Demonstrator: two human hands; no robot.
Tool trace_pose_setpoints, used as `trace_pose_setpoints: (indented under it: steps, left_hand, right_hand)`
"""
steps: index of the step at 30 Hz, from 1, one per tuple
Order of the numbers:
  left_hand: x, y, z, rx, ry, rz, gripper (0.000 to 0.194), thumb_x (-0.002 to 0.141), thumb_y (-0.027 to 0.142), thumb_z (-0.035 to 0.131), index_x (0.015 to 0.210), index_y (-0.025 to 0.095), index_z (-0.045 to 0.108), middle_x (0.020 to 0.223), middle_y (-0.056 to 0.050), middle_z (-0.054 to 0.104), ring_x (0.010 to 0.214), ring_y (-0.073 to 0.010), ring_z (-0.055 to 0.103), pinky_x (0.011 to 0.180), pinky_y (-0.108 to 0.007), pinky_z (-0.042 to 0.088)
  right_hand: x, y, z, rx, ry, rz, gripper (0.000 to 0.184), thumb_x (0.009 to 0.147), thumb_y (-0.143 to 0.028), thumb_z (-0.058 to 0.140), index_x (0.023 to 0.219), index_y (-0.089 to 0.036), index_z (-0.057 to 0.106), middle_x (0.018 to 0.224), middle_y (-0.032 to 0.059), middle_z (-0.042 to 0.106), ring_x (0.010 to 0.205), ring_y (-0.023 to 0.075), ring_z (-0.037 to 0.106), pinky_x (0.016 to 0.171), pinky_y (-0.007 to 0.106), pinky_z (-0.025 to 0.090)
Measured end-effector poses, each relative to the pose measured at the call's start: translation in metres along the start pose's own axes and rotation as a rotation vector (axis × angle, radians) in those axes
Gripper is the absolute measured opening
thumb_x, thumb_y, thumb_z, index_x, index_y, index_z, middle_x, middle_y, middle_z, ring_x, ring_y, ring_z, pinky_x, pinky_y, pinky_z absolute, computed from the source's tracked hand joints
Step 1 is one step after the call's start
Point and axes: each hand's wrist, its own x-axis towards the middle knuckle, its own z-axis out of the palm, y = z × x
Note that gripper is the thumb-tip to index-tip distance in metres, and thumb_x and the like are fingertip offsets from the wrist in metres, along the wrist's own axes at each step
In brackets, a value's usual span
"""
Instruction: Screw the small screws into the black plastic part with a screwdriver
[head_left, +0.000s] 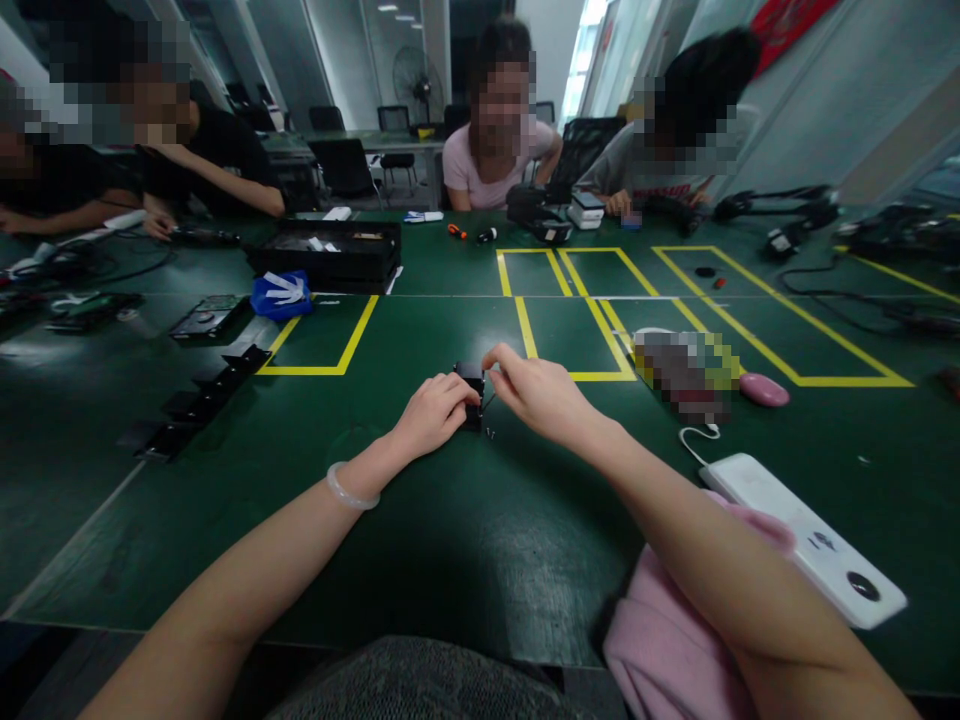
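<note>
A small black block-shaped part [470, 371] rests on the green table in front of me. My left hand [436, 414] grips it from the left, fingers closed over its near side, and wears a pale bangle at the wrist. On the part's right side, my right hand [538, 397] is closed, with thumb and forefinger pinched together. A thin dark rod [489, 401] shows below these fingertips, close to the part; its kind is too small to make out. Tiny screw-like pieces [490, 433] lie just below on the table.
Linked black brackets [202, 400] lie left, with a hard drive [210, 317], a blue pouch [282, 295] and a black tray [330, 250] beyond. Right are a white power bank [810, 540], a cabled phone, a pink oval object [763, 389] and pink cloth [675, 640]. Several people sit opposite.
</note>
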Motion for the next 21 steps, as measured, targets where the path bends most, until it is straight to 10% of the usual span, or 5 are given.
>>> trace_pose_setpoints:
  steps: [21]
  left_hand:
    - [-0.0001, -0.0012, 0.0007, -0.003, 0.01, 0.003, 0.022, 0.093, 0.014, 0.042, 0.098, 0.019, 0.063, 0.098, -0.007, 0.064, 0.094, -0.0221, 0.056, 0.084, -0.037, 0.044]
  right_hand:
    - [0.0007, -0.0023, -0.0015, -0.059, -0.02, 0.014, 0.037, 0.104, -0.034, 0.03, 0.118, -0.02, 0.06, 0.085, 0.0073, 0.074, 0.074, 0.0198, 0.064, 0.06, 0.028, 0.023]
